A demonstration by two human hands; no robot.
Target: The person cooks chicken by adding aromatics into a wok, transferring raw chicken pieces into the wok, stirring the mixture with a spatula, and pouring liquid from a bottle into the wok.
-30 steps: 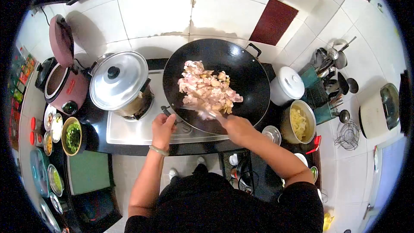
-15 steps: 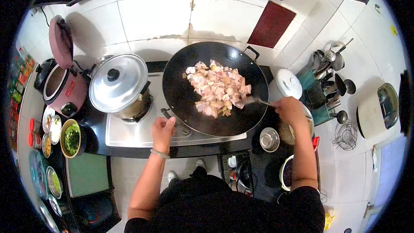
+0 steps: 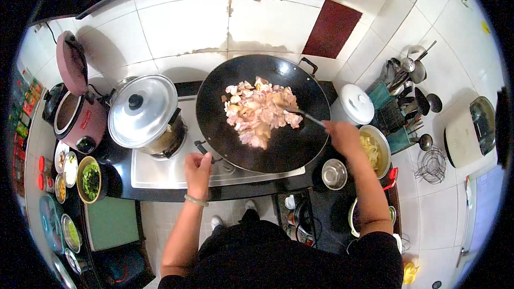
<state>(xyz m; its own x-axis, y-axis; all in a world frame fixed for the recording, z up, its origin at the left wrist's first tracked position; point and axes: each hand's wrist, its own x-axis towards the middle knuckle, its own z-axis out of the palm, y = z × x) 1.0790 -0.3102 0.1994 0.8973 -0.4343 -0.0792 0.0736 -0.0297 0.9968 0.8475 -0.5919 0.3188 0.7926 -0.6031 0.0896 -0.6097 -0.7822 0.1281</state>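
Observation:
A large black wok (image 3: 214,128) stands on the stove, with a heap of pale raw-looking meat pieces (image 3: 257,107) in it. My right hand (image 3: 344,138), at the wok's right rim, is closed around the handle of a metal spatula (image 3: 310,118). Its blade reaches into the right side of the meat and is partly hidden there. Near the front left rim is my left hand (image 3: 198,168), fingers curled in and thumb up. It is just below the wok's near handle (image 3: 201,146); whether it touches that handle is unclear. I see nothing held in it.
A lidded steel pot (image 3: 143,109) stands on the left burner, beside an open pink rice cooker (image 3: 88,123). At left is a bowl of greens (image 3: 92,179). To the right are a white lidded pot (image 3: 356,104), a metal bowl (image 3: 334,174), a bowl of pale slices (image 3: 377,152) and hanging utensils (image 3: 415,75).
My right hand has moved slightly left with the spatula, whose blade is now deeper in the meat. The heap has shifted shape. The whole view has shifted a little; my left hand stays near the handle.

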